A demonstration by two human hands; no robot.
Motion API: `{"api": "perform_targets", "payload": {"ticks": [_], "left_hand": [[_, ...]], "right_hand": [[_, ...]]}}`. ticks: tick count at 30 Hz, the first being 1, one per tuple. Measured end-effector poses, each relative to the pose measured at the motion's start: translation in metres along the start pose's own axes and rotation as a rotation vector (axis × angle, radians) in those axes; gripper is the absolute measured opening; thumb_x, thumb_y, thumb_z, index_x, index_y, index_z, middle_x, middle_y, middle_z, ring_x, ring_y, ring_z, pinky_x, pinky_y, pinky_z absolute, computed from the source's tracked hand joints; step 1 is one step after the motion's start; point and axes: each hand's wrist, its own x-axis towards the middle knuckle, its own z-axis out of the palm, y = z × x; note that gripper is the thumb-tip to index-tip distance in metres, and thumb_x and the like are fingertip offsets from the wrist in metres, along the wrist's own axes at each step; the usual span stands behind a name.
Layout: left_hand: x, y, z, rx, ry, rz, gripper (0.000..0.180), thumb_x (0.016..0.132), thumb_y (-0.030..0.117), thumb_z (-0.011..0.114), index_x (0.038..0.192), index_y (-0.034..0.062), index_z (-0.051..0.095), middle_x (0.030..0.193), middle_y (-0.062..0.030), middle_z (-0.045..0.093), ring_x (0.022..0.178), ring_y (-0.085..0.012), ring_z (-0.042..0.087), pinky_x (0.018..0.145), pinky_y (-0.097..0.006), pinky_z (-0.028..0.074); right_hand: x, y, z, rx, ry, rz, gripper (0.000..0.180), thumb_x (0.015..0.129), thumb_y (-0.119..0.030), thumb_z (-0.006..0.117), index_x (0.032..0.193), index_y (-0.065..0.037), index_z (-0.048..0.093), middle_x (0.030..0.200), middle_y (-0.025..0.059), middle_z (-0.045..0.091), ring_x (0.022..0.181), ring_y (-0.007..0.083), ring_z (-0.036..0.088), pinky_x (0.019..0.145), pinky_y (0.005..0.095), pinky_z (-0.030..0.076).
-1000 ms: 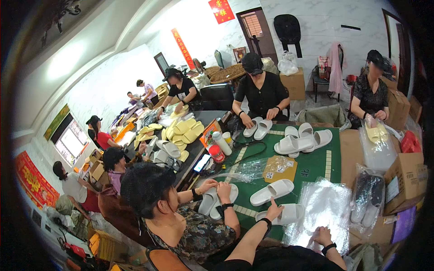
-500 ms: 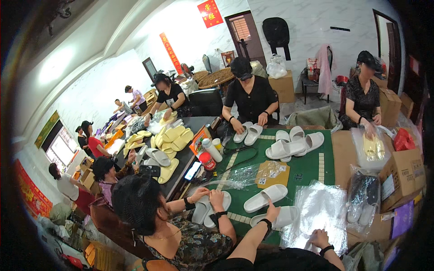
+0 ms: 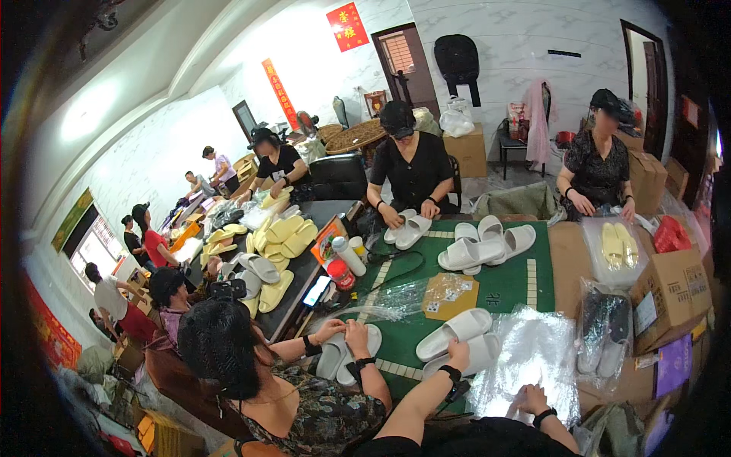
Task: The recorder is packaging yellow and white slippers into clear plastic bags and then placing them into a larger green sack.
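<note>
Two white slippers lie side by side in front of me, the far slipper (image 3: 454, 333) nearly parallel to the near slipper (image 3: 474, 355). My left hand (image 3: 458, 354) is closed on the slippers where their sides meet; its fingertips are partly hidden. To the right, a stack of clear plastic bags (image 3: 531, 350) reflects the light. My right hand (image 3: 531, 401) rests at the stack's near edge with its fingers curled, seemingly pinching the film. Both wrists wear black bands.
Several white slippers (image 3: 487, 245) sit farther back on the green tabletop (image 3: 525, 263). At left a co-worker's hands (image 3: 340, 333) handle another white pair. Bagged dark slippers (image 3: 607, 331), bagged yellow slippers (image 3: 619, 244) and a cardboard box (image 3: 674, 293) stand at right.
My left hand has drawn the two slippers together, the far one turning into line with the near one. My right hand's fingers have curled more. A co-worker at far right has laid down the bagged yellow slippers.
</note>
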Motion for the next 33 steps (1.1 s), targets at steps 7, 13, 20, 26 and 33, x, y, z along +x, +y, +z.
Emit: {"api": "perform_targets", "payload": {"ticks": [7,13,20,26,33], "left_hand": [[-0.042,0.006,0.04,-0.079,-0.238,0.168,0.025,0.075,0.009,0.053,0.098,-0.0007,0.051,0.096,-0.0101,0.055,0.087,-0.0234,0.052,0.077,-0.031,0.04],[-0.12,0.02,0.045,-0.138,-0.506,-0.123,0.01,0.075,0.008,0.052,0.085,0.0055,0.052,0.073,-0.0042,0.05,0.065,-0.0137,0.049,0.06,-0.027,0.041],[-0.165,-0.027,0.071,-0.322,-0.58,-0.364,0.016,0.082,0.01,0.046,0.092,-0.0024,0.046,0.091,-0.0136,0.051,0.085,-0.0225,0.052,0.079,-0.032,0.043],[-0.194,-0.037,0.093,-0.601,-0.663,-0.485,0.035,0.087,0.013,0.038,0.111,-0.0132,0.035,0.119,-0.0212,0.042,0.108,-0.0265,0.046,0.095,-0.031,0.037],[-0.209,-0.05,0.085,0.265,-0.813,-0.274,0.055,0.083,0.023,0.049,0.13,0.0079,0.026,0.124,-0.0119,0.042,0.113,-0.0304,0.041,0.096,-0.038,0.03]], "right_hand": [[0.016,0.008,0.013,-0.102,0.018,-0.202,0.049,0.065,-0.035,0.066,0.107,-0.014,0.051,0.11,0.0109,0.048,0.104,0.0339,0.041,0.084,0.0437,0.04],[-0.017,0.001,-0.001,0.079,0.156,-0.128,0.054,0.063,-0.035,0.066,0.11,-0.01,0.051,0.107,0.0137,0.05,0.1,0.0349,0.045,0.082,0.0447,0.043],[-0.003,0.047,0.014,0.768,-0.004,-0.394,0.076,0.058,-0.025,0.078,0.12,-0.001,0.039,0.125,0.0161,0.041,0.114,0.0275,0.043,0.093,0.0368,0.037],[-0.045,0.058,-0.017,1.31,-0.007,-0.228,0.069,0.066,-0.004,0.063,0.127,-0.002,0.031,0.117,0.0106,0.048,0.108,0.0223,0.046,0.088,0.0321,0.04],[-0.038,0.091,-0.021,1.711,0.185,-0.056,0.047,0.074,-0.01,0.038,0.121,-0.007,0.042,0.105,0.0038,0.053,0.091,0.0152,0.052,0.079,0.0275,0.042]]}}
